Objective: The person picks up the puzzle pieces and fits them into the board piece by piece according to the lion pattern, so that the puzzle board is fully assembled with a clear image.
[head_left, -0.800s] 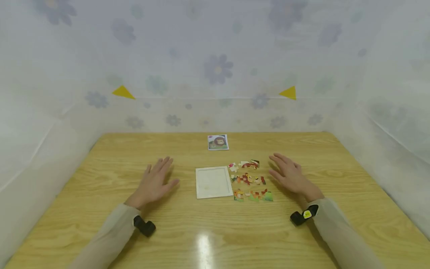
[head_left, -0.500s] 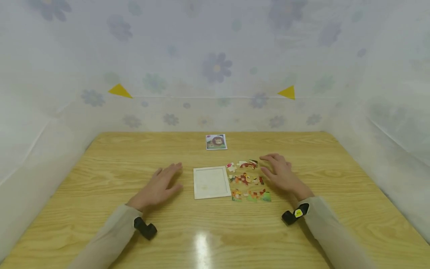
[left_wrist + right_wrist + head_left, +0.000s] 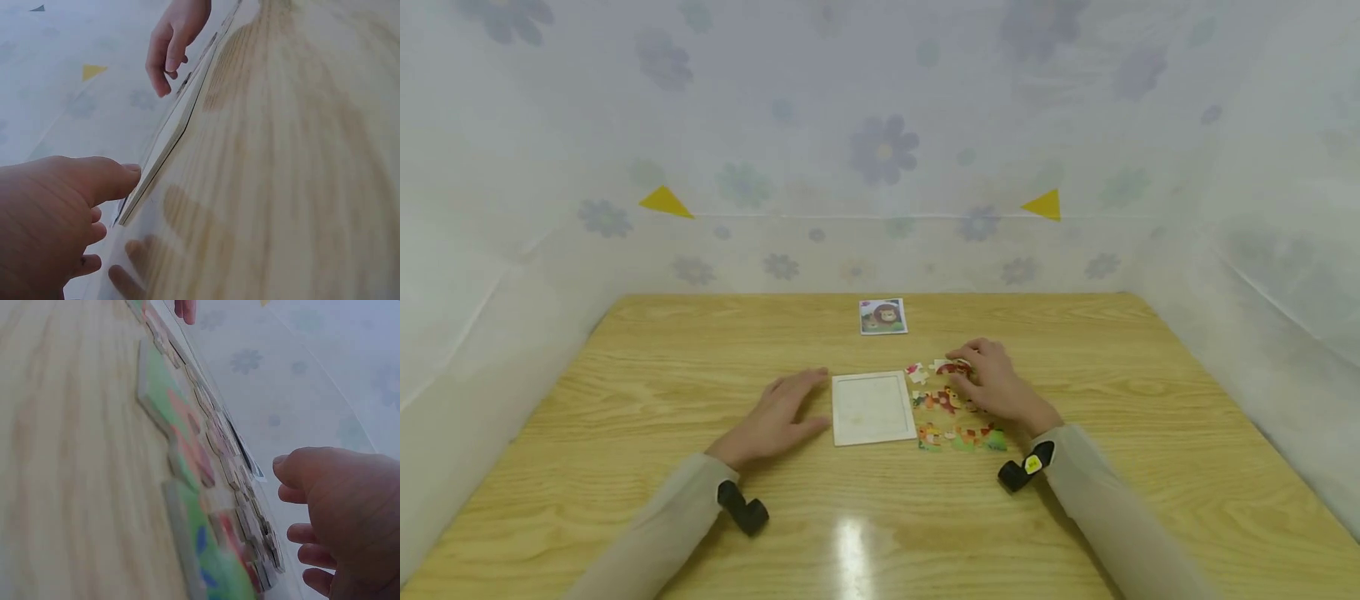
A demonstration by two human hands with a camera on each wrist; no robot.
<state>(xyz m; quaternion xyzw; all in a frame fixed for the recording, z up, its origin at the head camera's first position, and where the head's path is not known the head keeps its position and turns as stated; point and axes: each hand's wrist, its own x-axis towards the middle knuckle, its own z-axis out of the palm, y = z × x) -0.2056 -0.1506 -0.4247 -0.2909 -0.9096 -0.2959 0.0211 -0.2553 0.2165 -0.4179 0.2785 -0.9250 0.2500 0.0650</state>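
A square white puzzle tray point(image 3: 871, 408) with a raised rim lies flat in the middle of the table. Beside its left edge is my left hand point(image 3: 772, 423), thumb and fingers spread loosely, fingertips right at the rim. Jigsaw pieces point(image 3: 962, 436) in several colours lie in three rows right of the tray. Over the upper right pieces hovers my right hand point(image 3: 997, 385), thumb and fingers apart, covering some of them. In the right wrist view, the right hand point(image 3: 350, 512) holds nothing, and puzzle pieces point(image 3: 181, 419) lie beneath it.
A small picture card point(image 3: 883, 317) with a lion on it lies behind the tray. The wooden table point(image 3: 700, 333) is bordered by white flowered curtains point(image 3: 880, 183). Two yellow triangles point(image 3: 1042, 205) hang at the back.
My right hand has moved left, from beside the pieces to over them. The left hand has moved right, up to the tray's left edge. The tray and pieces stay in place.
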